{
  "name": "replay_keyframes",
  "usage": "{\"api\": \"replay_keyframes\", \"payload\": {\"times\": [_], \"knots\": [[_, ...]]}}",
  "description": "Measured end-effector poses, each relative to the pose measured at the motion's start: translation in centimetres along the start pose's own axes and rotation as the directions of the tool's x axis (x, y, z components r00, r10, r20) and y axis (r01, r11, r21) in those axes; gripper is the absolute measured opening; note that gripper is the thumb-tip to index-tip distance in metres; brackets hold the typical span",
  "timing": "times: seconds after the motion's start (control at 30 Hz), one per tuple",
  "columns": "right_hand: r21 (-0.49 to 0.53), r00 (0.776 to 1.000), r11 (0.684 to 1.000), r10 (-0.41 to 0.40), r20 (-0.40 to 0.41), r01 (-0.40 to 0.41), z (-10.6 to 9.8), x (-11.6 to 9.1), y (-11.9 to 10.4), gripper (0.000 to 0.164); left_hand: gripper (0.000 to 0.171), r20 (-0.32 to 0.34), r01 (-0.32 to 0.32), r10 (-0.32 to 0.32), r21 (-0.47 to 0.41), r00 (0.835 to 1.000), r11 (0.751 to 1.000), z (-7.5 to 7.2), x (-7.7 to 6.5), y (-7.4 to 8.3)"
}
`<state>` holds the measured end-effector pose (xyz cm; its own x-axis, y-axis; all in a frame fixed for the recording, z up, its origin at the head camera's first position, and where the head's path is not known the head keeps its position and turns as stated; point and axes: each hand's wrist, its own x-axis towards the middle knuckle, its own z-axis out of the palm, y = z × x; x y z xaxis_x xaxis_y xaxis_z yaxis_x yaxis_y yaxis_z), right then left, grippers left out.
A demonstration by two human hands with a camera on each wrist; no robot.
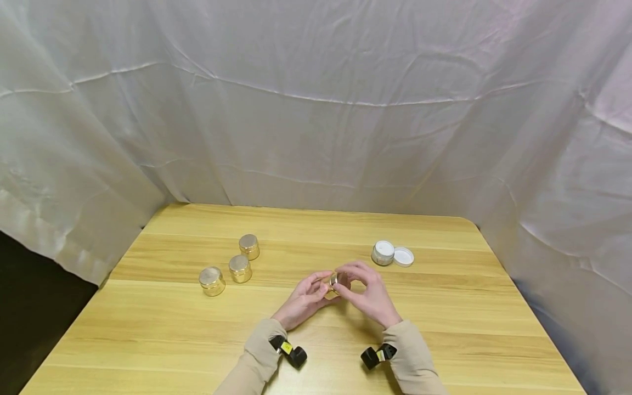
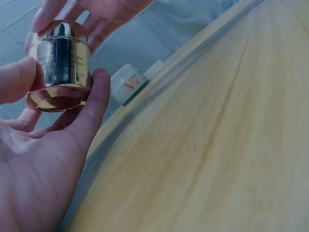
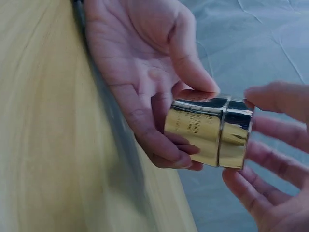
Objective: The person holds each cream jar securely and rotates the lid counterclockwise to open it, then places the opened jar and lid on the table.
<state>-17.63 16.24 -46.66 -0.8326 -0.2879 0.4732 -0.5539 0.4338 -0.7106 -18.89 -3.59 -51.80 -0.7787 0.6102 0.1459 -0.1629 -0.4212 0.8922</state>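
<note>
A shiny gold cosmetic jar [image 3: 195, 125] is held up over the front middle of the table, with printed text on its side. My left hand [image 1: 302, 299] grips the jar's body, thumb on one side and fingers around the other. On the jar's gold lid [image 3: 236, 133], the fingertips and thumb of my right hand [image 1: 367, 293] hold the rim from the opposite end. The lid sits on the body with a thin seam between them. In the left wrist view the jar's flat base [image 2: 58, 103] faces down toward the palm.
Three more lidded gold jars, including the nearest one [image 1: 212, 281], stand at the left of the table [image 1: 197, 340]. Beyond my right hand is a white-topped jar [image 1: 383, 253] marked V7, with a round white lid [image 1: 404, 257] beside it. Grey curtains [image 1: 316, 137] surround the table.
</note>
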Motion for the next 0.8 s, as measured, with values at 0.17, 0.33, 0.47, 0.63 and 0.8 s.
{"api": "replay_keyframes", "payload": {"times": [0.17, 0.33, 0.47, 0.63, 0.8], "knots": [[-0.006, 0.999, 1.0, 0.015, 0.038, -0.014, -0.09, -0.07, -0.22, 0.035, 0.053, -0.015, 0.016, -0.016, 0.006, 1.0, 1.0, 0.02, -0.09, 0.11], [0.006, 0.998, 0.998, 0.07, 0.002, -0.07, 0.03, -0.08, -0.41, 0.034, 0.054, -0.004, 0.008, -0.008, 0.002, 1.0, 1.0, 0.01, -0.04, 0.03], [0.007, 0.996, 0.996, 0.088, -0.024, -0.088, 0.03, -0.08, -0.47, 0.031, 0.053, 0.01, -0.006, 0.006, -0.008, 1.0, 1.0, -0.02, 0.02, -0.08], [0.004, 0.998, 0.998, 0.062, 0.003, -0.062, -0.09, -0.09, -0.45, 0.033, 0.052, -0.002, 0.001, -0.001, 0.003, 1.0, 1.0, 0.05, 0.01, 0.03], [-0.029, 0.998, 0.999, 0.022, 0.051, -0.021, -0.24, -0.07, -0.31, 0.036, 0.053, -0.017, 0.019, -0.019, 0.004, 1.0, 1.0, 0.14, 0.0, 0.15]]}}
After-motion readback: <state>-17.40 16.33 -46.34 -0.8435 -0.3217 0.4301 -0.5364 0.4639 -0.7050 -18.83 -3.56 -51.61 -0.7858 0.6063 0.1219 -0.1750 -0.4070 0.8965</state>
